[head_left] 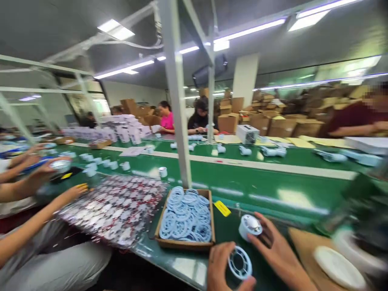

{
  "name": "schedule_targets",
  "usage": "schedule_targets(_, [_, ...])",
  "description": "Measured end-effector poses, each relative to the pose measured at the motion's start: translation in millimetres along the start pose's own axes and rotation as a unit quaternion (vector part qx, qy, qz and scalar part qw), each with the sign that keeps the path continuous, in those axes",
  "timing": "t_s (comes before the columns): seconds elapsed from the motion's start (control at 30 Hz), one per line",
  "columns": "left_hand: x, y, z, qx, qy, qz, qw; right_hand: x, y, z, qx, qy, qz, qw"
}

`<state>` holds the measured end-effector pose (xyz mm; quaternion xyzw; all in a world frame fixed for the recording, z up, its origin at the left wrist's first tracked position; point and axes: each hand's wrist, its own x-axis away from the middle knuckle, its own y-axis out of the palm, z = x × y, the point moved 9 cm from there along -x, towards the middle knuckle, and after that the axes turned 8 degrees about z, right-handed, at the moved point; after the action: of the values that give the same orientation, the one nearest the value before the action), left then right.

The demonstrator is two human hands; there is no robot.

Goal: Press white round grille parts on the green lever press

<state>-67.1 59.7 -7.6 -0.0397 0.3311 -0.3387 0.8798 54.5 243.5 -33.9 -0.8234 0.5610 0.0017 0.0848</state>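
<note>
At the lower right, my left hand [218, 264] is closed on a light blue plastic ring [240, 262] with spokes around an open centre. Just above it, my right hand [277, 246] grips a short light blue round housing [246, 232] with something shiny silver inside, between thumb and fingers. Ring and housing are apart. Left of my hands stands a shallow cardboard box [184, 244] heaped with light blue rings [186, 214] of the same look.
A sheet of silver and red parts [118, 206] lies left of the box. A co-worker's hands [71, 194] work beyond it. A green conveyor [230, 178] runs behind, past a white post [178, 101]. A yellow label [222, 208] and white disc [339, 266] lie nearby.
</note>
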Motion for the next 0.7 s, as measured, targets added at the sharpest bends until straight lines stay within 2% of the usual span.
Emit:
schedule_targets(0.1, [4, 1.5, -19, 0.027, -0.029, 0.046, 0.998, 55, -5, 11, 0.027, -0.010, -0.047, 0.998])
schedule_targets(0.2, [3, 6.6, -14, 0.023, -0.008, 0.018, 1.000, 83, -3, 1, 0.071, -0.026, -0.075, 0.994])
schedule_targets(0.4, [-15, 10.3, 15, -0.047, 0.071, -0.045, 0.995, 84, 3, -6, 0.095, -0.020, -0.071, 0.993])
schedule_targets(0.5, [-24, 22.3, 33, -0.061, 0.120, -0.130, 0.982, 84, 5, -7, 0.106, -0.031, -0.087, 0.990])
schedule_targets(0.6, [-26, 36.3, 45, -0.057, 0.139, -0.226, 0.962, 86, 5, -11, 0.127, -0.057, -0.102, 0.985])
schedule_targets(0.7, [-26, 44.2, 46, -0.052, 0.129, -0.268, 0.953, 87, 4, -13, 0.133, -0.069, -0.104, 0.983])
